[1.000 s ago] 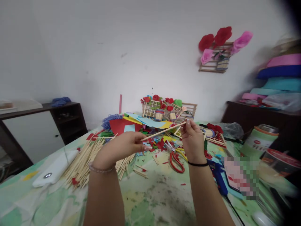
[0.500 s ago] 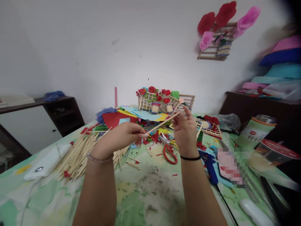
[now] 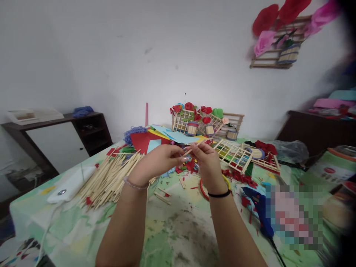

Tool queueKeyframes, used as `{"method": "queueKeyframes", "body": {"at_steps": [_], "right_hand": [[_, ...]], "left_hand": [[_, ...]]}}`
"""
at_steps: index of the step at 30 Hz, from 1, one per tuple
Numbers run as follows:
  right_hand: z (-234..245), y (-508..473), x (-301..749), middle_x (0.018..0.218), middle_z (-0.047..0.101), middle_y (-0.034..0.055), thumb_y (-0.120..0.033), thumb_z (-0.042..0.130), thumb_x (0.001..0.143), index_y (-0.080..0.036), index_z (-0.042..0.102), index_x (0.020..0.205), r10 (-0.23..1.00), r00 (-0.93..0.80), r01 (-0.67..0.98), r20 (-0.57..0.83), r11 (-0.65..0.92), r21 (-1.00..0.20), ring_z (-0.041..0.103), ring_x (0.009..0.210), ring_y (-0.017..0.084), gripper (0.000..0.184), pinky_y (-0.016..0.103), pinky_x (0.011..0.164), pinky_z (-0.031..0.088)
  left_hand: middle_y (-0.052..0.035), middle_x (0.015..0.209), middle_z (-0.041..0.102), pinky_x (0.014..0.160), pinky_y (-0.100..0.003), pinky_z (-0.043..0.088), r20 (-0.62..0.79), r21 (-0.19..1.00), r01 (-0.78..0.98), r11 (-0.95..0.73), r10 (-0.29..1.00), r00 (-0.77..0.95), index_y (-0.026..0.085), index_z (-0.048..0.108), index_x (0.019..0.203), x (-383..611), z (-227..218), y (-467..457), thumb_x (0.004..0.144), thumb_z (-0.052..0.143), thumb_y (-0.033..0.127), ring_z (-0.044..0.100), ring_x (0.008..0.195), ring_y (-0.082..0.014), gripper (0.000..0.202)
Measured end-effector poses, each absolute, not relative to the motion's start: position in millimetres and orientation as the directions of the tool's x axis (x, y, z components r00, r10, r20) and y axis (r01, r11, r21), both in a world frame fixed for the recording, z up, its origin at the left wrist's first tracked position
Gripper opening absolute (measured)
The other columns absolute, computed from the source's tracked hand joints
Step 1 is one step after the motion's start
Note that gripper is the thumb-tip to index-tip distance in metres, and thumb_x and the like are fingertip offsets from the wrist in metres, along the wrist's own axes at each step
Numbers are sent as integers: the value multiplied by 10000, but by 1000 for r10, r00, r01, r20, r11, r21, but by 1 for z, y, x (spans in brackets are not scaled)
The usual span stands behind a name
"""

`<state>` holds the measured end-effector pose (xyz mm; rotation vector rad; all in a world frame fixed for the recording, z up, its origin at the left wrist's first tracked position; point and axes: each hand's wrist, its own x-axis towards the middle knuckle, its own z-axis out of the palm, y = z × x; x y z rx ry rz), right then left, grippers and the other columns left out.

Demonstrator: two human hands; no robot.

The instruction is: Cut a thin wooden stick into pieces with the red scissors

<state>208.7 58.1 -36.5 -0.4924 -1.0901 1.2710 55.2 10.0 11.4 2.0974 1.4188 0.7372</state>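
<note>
My left hand [image 3: 164,160] and my right hand [image 3: 206,159] are close together over the middle of the table. Both pinch a thin wooden stick [image 3: 188,151], which slants up to the right; fingers cover much of it. Behind my right wrist lies a pair of scissors, its red handle [image 3: 203,190] partly hidden. A loose pile of wooden sticks [image 3: 111,180] spreads to the left of my left hand. Beyond my right hand rests a stick lattice [image 3: 232,156]. Red paper scraps [image 3: 190,165] lie beneath the fingers.
A blue glue gun [image 3: 258,211] with a cord sits at the right. Coloured paper sheets [image 3: 175,136], blue yarn [image 3: 134,134] and flower-decorated lattices [image 3: 191,118] fill the back. A white device [image 3: 71,185] lies left; a green-and-white container [image 3: 328,170] stands right.
My hands have come closer together, with my right hand lower and further left along the stick. The view has swung left, so things on the table appear shifted to the right.
</note>
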Motion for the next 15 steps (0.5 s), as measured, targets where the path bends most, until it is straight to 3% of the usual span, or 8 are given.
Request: {"method": "queueKeyframes", "body": {"at_steps": [3, 6, 8, 10, 12, 15], "right_hand": [[-38, 60, 204, 713, 702, 6, -372, 795, 618, -177, 691, 778, 922, -85, -495, 378, 290, -819, 603, 623, 108, 273, 237, 612, 481], [-47, 67, 199, 794, 691, 5, -443, 787, 600, -206, 662, 920, 918, -108, -490, 381, 284, -824, 599, 654, 115, 417, 209, 536, 435], [-60, 73, 193, 811, 677, 21, -574, 672, 680, -211, 634, 955, 917, -176, -421, 358, 259, -869, 593, 644, 124, 457, 214, 503, 409], [-77, 79, 185, 775, 664, 36, -636, 461, 800, -199, 627, 901, 911, -276, -208, 305, 254, -945, 575, 600, 123, 478, 232, 503, 400], [-97, 81, 175, 684, 648, 29, -565, 468, 818, -189, 634, 766, 896, -372, 46, 242, 278, -959, 543, 546, 121, 414, 246, 510, 387], [-125, 76, 160, 510, 573, -11, -318, 734, 627, -184, 592, 527, 868, -462, 230, 183, 317, -920, 490, 508, 118, 219, 258, 527, 358]], "left_hand": [[-23, 655, 666, 600, -260, 449, 144, 665, 679, -312, 945, 293, 173, 659, 777, 56, 11, 14, 831, 516, 423, 633, 650, -185, 293], [-12, 660, 655, 581, -267, 463, 140, 725, 632, -274, 957, 254, 178, 656, 841, 54, 13, 14, 825, 524, 410, 641, 590, -180, 267], [-8, 732, 654, 580, -274, 476, 170, 780, 566, -266, 961, 217, 179, 638, 897, 53, 15, 14, 813, 543, 402, 642, 561, -168, 256], [-9, 787, 641, 594, -275, 486, 223, 826, 483, -289, 956, 190, 166, 604, 892, 51, 15, 16, 797, 572, 369, 641, 562, -153, 226], [-8, 807, 619, 597, -268, 488, 284, 870, 370, -325, 945, 162, 156, 555, 899, 51, 13, 18, 788, 583, 316, 641, 580, -142, 197], [12, 816, 587, 594, -261, 478, 317, 912, 231, -339, 940, 129, 161, 476, 1093, 49, 11, 22, 785, 578, 235, 641, 562, -128, 332]]}}
